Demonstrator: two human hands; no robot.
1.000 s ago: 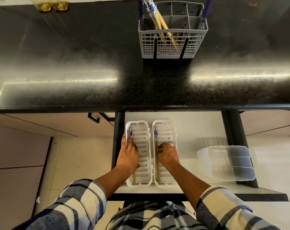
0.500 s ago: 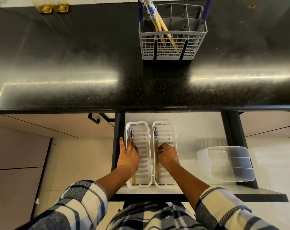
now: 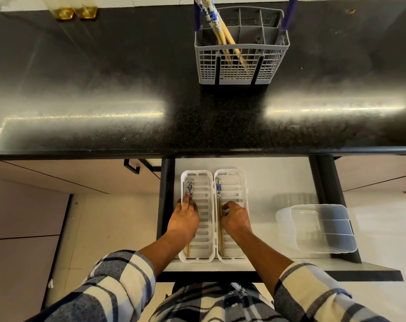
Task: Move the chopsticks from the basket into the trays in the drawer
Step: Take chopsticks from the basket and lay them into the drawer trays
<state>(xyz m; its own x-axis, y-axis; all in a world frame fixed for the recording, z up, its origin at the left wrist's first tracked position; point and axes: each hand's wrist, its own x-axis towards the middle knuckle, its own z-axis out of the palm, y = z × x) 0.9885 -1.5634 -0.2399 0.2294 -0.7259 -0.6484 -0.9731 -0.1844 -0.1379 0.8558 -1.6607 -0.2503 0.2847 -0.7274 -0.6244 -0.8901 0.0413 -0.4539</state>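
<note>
In the head view, low in the frame, chopsticks are being settled in the left tray under the flattened, unclenched left hand. The right hand, fingers curled, rests beside the chopsticks in the right tray; whether they are gripped cannot be told. More chopsticks remain in the basket, upper centre, and fetching them is judged next.

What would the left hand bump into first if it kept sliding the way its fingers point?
Probably the blue patterned tops of the chopsticks right at the left hand's fingertips, then the far end wall of the left tray. How high the hand sits is hard to judge.
</note>
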